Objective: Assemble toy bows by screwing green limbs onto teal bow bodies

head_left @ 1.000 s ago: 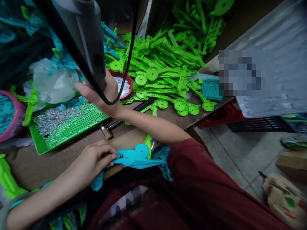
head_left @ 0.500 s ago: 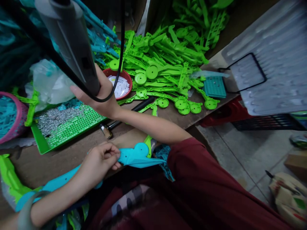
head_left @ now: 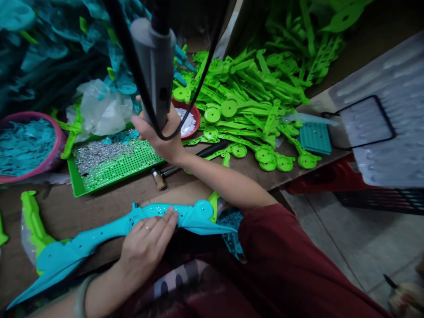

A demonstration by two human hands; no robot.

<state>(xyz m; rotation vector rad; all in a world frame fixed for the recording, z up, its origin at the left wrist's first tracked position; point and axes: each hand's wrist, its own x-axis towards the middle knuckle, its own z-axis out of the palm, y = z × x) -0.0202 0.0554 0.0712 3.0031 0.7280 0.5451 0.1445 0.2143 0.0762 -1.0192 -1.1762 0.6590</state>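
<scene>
A long teal plastic part [head_left: 109, 232] lies across the near edge of the wooden bench [head_left: 132, 194]. My left hand [head_left: 145, 249] rests flat on its middle, fingers stretched out and pressing it down. My right hand [head_left: 162, 134] is raised above the bench, closed around the grey body of a hanging power screwdriver [head_left: 155, 66] with black cables. A green perforated tray [head_left: 112, 170] with a heap of small silver screws lies just left of that hand.
A big pile of green plastic parts [head_left: 251, 101] covers the back of the bench. A red bowl [head_left: 194, 119] of white bits, a hammer [head_left: 185, 161], a pink basin [head_left: 31, 145] of teal pieces, a clear bag [head_left: 102, 108] and a small teal tray [head_left: 314, 137] also sit there.
My left hand has gone from pinching the teal part's end to lying flat on it. The part now shows at full length along the bench edge. The screwdriver has swung more upright.
</scene>
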